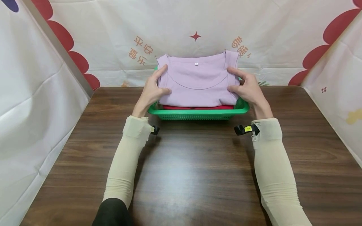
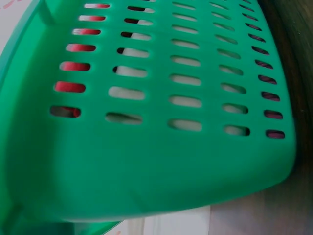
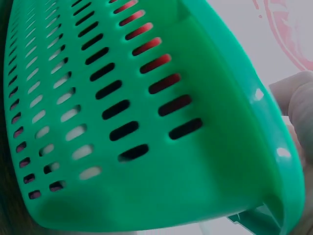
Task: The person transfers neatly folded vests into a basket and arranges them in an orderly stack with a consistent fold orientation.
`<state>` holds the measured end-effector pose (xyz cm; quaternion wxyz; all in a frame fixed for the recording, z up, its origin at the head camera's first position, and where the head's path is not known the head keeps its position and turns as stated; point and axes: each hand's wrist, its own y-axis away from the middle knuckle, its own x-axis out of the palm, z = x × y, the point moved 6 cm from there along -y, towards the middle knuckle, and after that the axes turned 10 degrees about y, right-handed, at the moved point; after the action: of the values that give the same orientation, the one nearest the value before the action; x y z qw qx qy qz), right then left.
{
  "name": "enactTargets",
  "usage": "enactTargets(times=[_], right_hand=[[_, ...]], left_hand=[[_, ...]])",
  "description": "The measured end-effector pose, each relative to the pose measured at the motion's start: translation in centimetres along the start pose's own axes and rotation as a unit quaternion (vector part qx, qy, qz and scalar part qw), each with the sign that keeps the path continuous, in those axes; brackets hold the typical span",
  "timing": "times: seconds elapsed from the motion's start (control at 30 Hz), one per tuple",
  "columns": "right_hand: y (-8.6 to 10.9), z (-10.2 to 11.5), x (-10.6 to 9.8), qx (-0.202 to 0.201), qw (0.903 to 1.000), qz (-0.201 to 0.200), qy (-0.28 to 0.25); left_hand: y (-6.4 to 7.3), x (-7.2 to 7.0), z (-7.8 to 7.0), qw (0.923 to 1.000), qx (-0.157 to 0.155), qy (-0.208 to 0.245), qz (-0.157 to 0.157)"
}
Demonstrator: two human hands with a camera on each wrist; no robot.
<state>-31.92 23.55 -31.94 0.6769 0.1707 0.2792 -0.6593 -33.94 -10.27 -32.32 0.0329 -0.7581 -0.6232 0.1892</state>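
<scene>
A folded lilac shirt [image 1: 198, 78] with a small white neck label lies on top of the pile in a green plastic basket [image 1: 198, 112]. The left hand [image 1: 151, 91] holds its left side, the right hand [image 1: 249, 88] its right side. Each hand has a thumb and a finger on the cloth; the other fingers are largely hidden. Red fabric [image 1: 181, 107] shows beneath the shirt. Through the slots of the basket [image 2: 146, 161] in the left wrist view, red, black and whitish layers appear. Beyond the basket rim [image 3: 288, 161] in the right wrist view, part of the right hand is visible.
The basket stands at the far edge of a brown wood-grain table [image 1: 181, 175]. Behind it hangs a white printed cloth [image 1: 169, 28], with more cloth [image 1: 34, 110] along the left and right sides.
</scene>
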Motion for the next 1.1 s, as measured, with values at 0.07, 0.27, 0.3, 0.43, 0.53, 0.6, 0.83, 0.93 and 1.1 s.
enactTargets(times=[0.07, 0.27, 0.3, 0.43, 0.53, 0.6, 0.83, 0.93, 1.1], right_hand=[[0.0, 0.1, 0.0, -0.001, 0.9999, -0.002, 0.015], [0.2, 0.5, -0.2, -0.009, 0.9992, -0.017, 0.035], [0.2, 0.6, -0.3, -0.011, 0.9991, -0.019, 0.036], [0.4, 0.9, -0.4, -0.011, 0.9988, -0.023, 0.041], [0.4, 0.9, -0.4, -0.007, 0.9980, -0.027, 0.056], [0.4, 0.9, -0.3, -0.002, 0.9971, -0.033, 0.069], [0.2, 1.2, -0.1, -0.012, 0.9927, -0.052, 0.108], [0.3, 1.4, 0.1, -0.019, 0.9911, -0.053, 0.121], [0.1, 1.4, 0.3, -0.027, 0.9885, -0.056, 0.138]], left_hand=[[0.1, 0.1, 0.0, 1.0000, -0.005, -0.005, 0.002], [0.2, 0.2, 0.2, 0.9998, -0.013, -0.017, 0.005], [0.1, 0.2, 0.3, 0.9997, -0.013, -0.018, 0.004], [0.1, 0.1, 0.3, 0.9995, -0.014, -0.027, 0.005], [0.1, 0.1, 0.3, 0.9993, -0.015, -0.035, 0.005], [0.1, 0.1, 0.3, 0.9990, -0.016, -0.041, 0.005], [0.0, 0.2, 0.3, 0.9960, -0.022, -0.086, 0.003], [0.0, 0.3, 0.3, 0.9943, -0.025, -0.103, 0.006], [-0.1, 0.5, 0.4, 0.9917, -0.022, -0.125, 0.019]])
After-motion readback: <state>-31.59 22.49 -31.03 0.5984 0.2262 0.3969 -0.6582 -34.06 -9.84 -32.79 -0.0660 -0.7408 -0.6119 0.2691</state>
